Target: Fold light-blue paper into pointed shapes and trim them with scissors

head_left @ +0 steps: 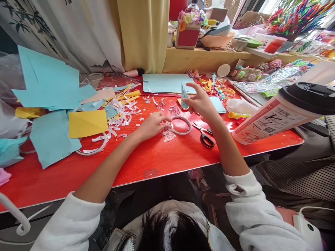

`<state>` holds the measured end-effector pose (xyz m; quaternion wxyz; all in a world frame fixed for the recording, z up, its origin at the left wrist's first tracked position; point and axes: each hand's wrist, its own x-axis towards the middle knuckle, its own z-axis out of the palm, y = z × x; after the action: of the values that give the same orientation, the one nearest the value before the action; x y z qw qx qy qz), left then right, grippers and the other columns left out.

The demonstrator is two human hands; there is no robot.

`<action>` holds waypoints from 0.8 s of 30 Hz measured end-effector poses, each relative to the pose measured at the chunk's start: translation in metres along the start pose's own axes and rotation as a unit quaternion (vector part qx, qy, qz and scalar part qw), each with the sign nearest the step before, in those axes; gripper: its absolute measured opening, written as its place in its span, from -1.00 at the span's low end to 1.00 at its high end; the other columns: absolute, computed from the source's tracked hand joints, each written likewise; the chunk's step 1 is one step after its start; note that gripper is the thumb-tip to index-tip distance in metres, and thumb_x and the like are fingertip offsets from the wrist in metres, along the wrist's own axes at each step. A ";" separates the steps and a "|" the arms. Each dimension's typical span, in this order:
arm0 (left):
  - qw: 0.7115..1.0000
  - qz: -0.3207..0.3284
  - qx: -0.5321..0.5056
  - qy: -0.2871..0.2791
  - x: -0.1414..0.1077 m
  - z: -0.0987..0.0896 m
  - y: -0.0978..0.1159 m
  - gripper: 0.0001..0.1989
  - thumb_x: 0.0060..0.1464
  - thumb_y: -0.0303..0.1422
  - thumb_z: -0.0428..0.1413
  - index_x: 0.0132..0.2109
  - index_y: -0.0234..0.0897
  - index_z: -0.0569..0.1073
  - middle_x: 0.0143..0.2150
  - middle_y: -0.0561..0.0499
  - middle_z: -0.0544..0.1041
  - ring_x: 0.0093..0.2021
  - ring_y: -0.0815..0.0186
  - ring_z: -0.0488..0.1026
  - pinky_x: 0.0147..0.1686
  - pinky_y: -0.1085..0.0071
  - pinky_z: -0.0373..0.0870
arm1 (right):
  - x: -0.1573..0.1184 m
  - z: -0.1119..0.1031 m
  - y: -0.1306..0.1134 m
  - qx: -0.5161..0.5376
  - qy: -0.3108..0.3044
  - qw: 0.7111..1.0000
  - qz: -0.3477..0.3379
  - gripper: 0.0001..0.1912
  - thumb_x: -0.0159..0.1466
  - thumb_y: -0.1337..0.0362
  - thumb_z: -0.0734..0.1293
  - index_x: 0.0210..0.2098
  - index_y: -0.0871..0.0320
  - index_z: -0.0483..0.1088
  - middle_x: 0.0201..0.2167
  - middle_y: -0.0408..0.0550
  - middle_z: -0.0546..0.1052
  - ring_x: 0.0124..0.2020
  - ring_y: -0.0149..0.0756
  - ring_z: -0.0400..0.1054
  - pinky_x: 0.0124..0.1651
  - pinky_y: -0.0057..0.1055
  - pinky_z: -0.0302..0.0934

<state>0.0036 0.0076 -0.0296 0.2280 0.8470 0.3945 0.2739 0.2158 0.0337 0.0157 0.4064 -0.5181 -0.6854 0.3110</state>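
Raised over the right middle of the red table, my right hand point(201, 101) holds a small pointed piece of folded blue paper point(184, 94) at its fingertips. Its index finger is lifted away from the paper. My left hand point(154, 126) is lower and further left, fingers curled at the near-left rim of a roll of clear tape point(188, 130). The fingertips close on that rim, though the exact contact is small. Black-handled scissors point(207, 140) lie right of the roll, blades toward it. A crumpled scrap of clear tape point(169, 135) sits below the left fingertips.
Blue paper sheets point(163, 83) lie at the back. White paper shreds point(128, 113), a yellow sheet point(87, 124) and more blue paper point(52, 139) spread leftward. A tall cup point(272, 115) leans large at right, near a yellow glue stick point(238, 115) and coloured paper scraps point(209, 85).
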 end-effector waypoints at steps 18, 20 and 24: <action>0.971 -0.075 -0.085 0.213 0.002 -0.028 0.009 -0.81 0.16 -0.26 0.04 -0.36 -0.27 0.41 -0.41 0.04 0.44 -0.42 0.39 0.29 -0.34 0.43 0.20 | -0.004 0.004 -0.007 0.144 -0.061 0.988 0.011 -0.78 0.12 0.20 0.37 -0.32 0.19 0.33 -0.40 -0.10 0.43 -0.46 -0.47 0.37 -0.41 -0.49 0.26; 0.955 -0.097 -0.156 0.235 0.003 -0.031 0.008 -0.80 0.14 -0.22 0.06 -0.32 -0.26 0.40 -0.50 0.06 0.42 -0.50 0.42 0.26 -0.44 0.45 0.18 | -0.003 0.002 -0.006 0.155 -0.065 0.986 0.010 -0.80 0.12 0.22 0.37 -0.32 0.21 0.36 -0.41 -0.11 0.42 -0.47 -0.49 0.34 -0.43 -0.50 0.23; 0.914 -0.100 -0.317 0.234 0.004 -0.037 0.009 -0.76 0.10 -0.25 0.12 -0.09 -0.20 0.40 -0.38 0.04 0.44 -0.53 0.47 0.29 -0.56 0.50 0.20 | -0.002 0.003 -0.005 0.163 -0.035 0.986 0.021 -0.71 0.06 0.34 0.37 -0.21 0.14 0.31 -0.43 -0.17 0.39 -0.51 -0.52 0.29 -0.50 -0.52 0.16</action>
<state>-0.0133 0.0115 0.0045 0.4115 0.5979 0.4122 0.5507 0.2109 0.0306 0.0182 0.4547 -0.4476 -0.6285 0.4449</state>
